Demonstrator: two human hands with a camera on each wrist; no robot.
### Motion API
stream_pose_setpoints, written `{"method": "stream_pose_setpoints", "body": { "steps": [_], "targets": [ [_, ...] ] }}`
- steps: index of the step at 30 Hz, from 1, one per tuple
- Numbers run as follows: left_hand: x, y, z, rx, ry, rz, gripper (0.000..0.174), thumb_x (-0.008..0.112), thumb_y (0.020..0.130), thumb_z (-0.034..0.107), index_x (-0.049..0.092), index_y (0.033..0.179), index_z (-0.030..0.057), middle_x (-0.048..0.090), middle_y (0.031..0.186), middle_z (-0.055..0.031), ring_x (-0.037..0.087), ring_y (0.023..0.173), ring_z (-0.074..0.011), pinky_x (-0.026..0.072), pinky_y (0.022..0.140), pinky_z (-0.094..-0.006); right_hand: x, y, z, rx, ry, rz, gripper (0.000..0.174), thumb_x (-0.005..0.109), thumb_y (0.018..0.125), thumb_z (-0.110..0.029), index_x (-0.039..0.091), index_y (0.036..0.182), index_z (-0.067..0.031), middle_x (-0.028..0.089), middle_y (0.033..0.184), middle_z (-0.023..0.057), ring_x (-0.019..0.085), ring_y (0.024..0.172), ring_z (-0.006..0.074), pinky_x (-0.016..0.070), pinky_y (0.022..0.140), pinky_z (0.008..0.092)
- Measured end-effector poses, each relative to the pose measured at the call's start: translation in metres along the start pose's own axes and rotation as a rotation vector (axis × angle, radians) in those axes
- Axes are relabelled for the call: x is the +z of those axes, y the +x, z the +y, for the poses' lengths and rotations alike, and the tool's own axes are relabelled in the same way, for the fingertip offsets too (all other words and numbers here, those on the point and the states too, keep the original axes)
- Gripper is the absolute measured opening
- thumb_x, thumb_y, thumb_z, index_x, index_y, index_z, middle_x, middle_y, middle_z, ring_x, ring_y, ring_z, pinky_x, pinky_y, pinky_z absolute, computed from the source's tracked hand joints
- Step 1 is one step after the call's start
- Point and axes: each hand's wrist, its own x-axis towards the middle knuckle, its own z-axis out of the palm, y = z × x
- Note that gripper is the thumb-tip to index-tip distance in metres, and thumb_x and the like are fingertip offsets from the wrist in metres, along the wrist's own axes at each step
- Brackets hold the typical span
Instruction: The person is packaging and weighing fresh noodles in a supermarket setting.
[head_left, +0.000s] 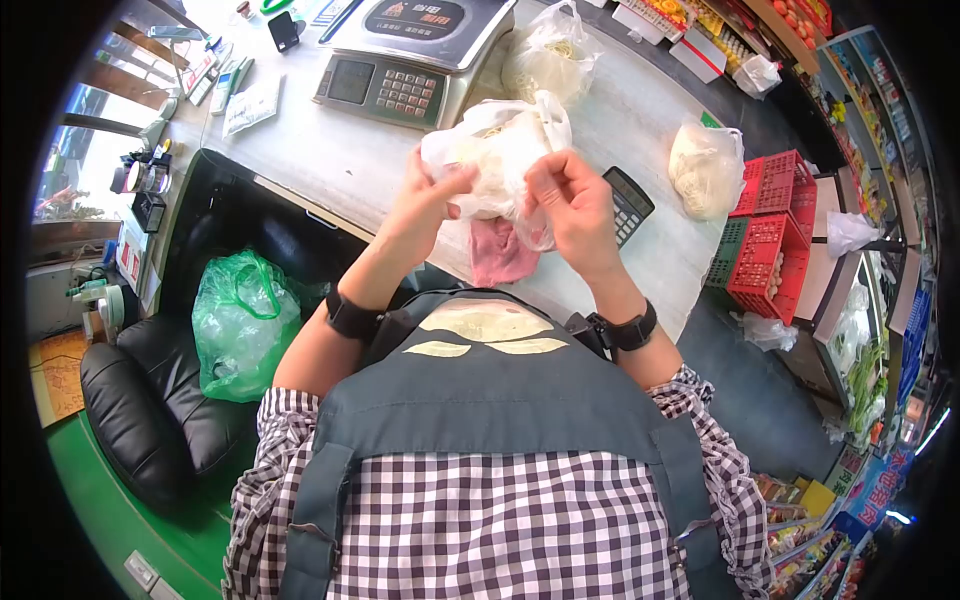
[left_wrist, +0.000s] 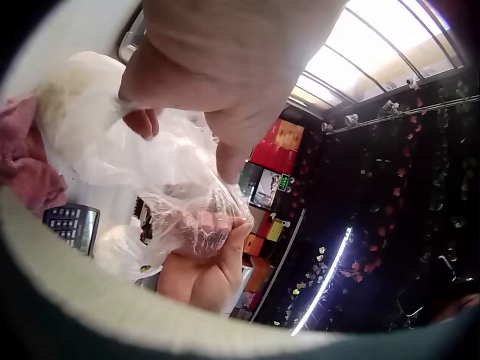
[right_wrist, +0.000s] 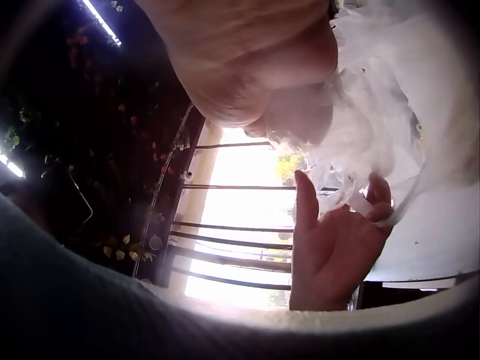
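A white translucent plastic bag with pale contents [head_left: 500, 160] is held between the two hands above the table, just below the scale. My left hand [head_left: 428, 205] has its fingers curled at the bag's left side, with the thumb extended over it. My right hand [head_left: 578, 212] pinches the bag's plastic on the right; in the left wrist view the right hand [left_wrist: 206, 274] grips stretched film [left_wrist: 199, 225]. A pink cloth [head_left: 500, 253] lies under the bag, and a black calculator [head_left: 627, 205] lies beside the right hand.
A scale [head_left: 400, 85] stands at the back, with a tied bag [head_left: 552, 60] beside it. Another tied bag [head_left: 705, 170] sits at the right. Red crates [head_left: 772, 250] stand beyond the table. A green bag [head_left: 243, 325] rests by a black chair [head_left: 150, 400] at left.
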Motion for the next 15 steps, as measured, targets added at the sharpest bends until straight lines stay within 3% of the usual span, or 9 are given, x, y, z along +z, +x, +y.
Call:
{"method": "stream_pose_setpoints", "body": {
  "steps": [1, 3, 5, 9, 11, 12, 13, 14, 15],
  "targets": [
    [-0.010, 0.010, -0.002, 0.004, -0.002, 0.001, 0.050, 0.073, 0.085, 0.020, 0.049, 0.127, 0.0069, 0.057, 0.107, -0.0035, 0.054, 0.087, -0.0097, 0.0409, 0.067, -0.0253, 0.001, -0.001, -0.001, 0.034, -0.024, -0.070, 0.014, 0.060, 0.097, -0.016, 0.059, 0.094, -0.0030, 0.059, 0.075, -0.0015, 0.053, 0.065, 0.0052, 0.0431, 0.061, 0.0199],
    [-0.038, 0.026, -0.013, -0.040, -0.026, 0.046, 0.022, 0.069, 0.089, 0.016, 0.059, 0.107, 0.0075, 0.059, 0.087, 0.0008, 0.050, 0.074, -0.0073, 0.0394, 0.063, -0.0237, -0.006, -0.001, 0.000, 0.037, -0.052, -0.038, 0.015, 0.061, 0.097, -0.017, 0.059, 0.092, -0.0029, 0.056, 0.070, -0.0025, 0.051, 0.059, 0.0038, 0.0399, 0.053, 0.0195],
    [-0.038, 0.018, -0.008, -0.019, -0.022, 0.056, 0.008, 0.063, 0.093, 0.016, 0.063, 0.096, 0.0082, 0.058, 0.076, 0.0028, 0.048, 0.067, -0.0063, 0.0393, 0.064, -0.0226, -0.030, 0.002, 0.012, -0.007, -0.227, 0.103, 0.015, 0.062, 0.096, -0.017, 0.060, 0.091, -0.0027, 0.055, 0.068, -0.0032, 0.049, 0.058, 0.0029, 0.0377, 0.050, 0.0195],
    [-0.045, 0.006, -0.008, 0.068, -0.061, 0.015, 0.016, 0.057, 0.096, 0.015, 0.062, 0.107, 0.0040, 0.060, 0.081, 0.0013, 0.051, 0.073, -0.0084, 0.0412, 0.070, -0.0231, -0.055, -0.003, 0.017, -0.246, -0.721, 0.346, 0.014, 0.066, 0.093, -0.014, 0.061, 0.088, -0.0014, 0.057, 0.068, -0.0026, 0.045, 0.058, 0.0034, 0.0364, 0.052, 0.0210],
    [-0.046, 0.003, -0.010, 0.219, 0.226, 0.100, 0.028, 0.059, 0.093, 0.011, 0.058, 0.120, 0.0027, 0.061, 0.099, -0.0056, 0.055, 0.087, -0.0137, 0.0445, 0.078, -0.0275, -0.050, -0.015, 0.019, -0.211, -0.701, 0.347, 0.013, 0.067, 0.091, -0.012, 0.062, 0.088, -0.0008, 0.058, 0.068, -0.0022, 0.045, 0.059, 0.0038, 0.0369, 0.053, 0.0213],
    [-0.045, 0.001, -0.009, 0.215, 0.225, 0.098, 0.028, 0.059, 0.093, 0.011, 0.058, 0.120, 0.0027, 0.061, 0.099, -0.0056, 0.055, 0.087, -0.0137, 0.0445, 0.078, -0.0275, -0.047, -0.021, 0.021, -0.204, -0.682, 0.281, 0.011, 0.067, 0.090, -0.011, 0.062, 0.088, -0.0013, 0.059, 0.067, 0.0029, 0.049, 0.057, 0.0093, 0.0403, 0.053, 0.0250],
    [-0.044, -0.001, -0.003, 0.389, 0.541, 0.188, 0.035, 0.060, 0.090, 0.009, 0.055, 0.124, 0.0039, 0.058, 0.110, -0.0090, 0.054, 0.096, -0.0165, 0.0446, 0.083, -0.0302, -0.046, -0.026, 0.023, -0.198, -0.662, 0.214, 0.009, 0.068, 0.088, -0.009, 0.062, 0.088, -0.0017, 0.060, 0.065, 0.0079, 0.053, 0.055, 0.0147, 0.0438, 0.054, 0.0287],
    [-0.041, -0.004, 0.005, 0.561, 0.859, 0.277, 0.043, 0.061, 0.088, 0.008, 0.052, 0.129, 0.0051, 0.055, 0.121, -0.0125, 0.054, 0.105, -0.0192, 0.0448, 0.087, -0.0329, -0.049, -0.032, 0.023, -0.136, -0.658, 0.165, 0.010, 0.068, 0.089, -0.010, 0.062, 0.088, -0.0016, 0.060, 0.066, 0.0033, 0.055, 0.057, 0.0123, 0.0440, 0.055, 0.0264],
    [-0.037, -0.010, 0.016, 0.556, 0.858, 0.278, 0.043, 0.061, 0.088, 0.008, 0.052, 0.129, 0.0051, 0.055, 0.121, -0.0125, 0.054, 0.105, -0.0192, 0.0448, 0.087, -0.0329, -0.055, -0.034, 0.024, -0.131, -0.658, 0.163, 0.010, 0.068, 0.089, -0.010, 0.062, 0.088, -0.0016, 0.060, 0.066, 0.0033, 0.055, 0.057, 0.0123, 0.0440, 0.055, 0.0264]
  ]
}}
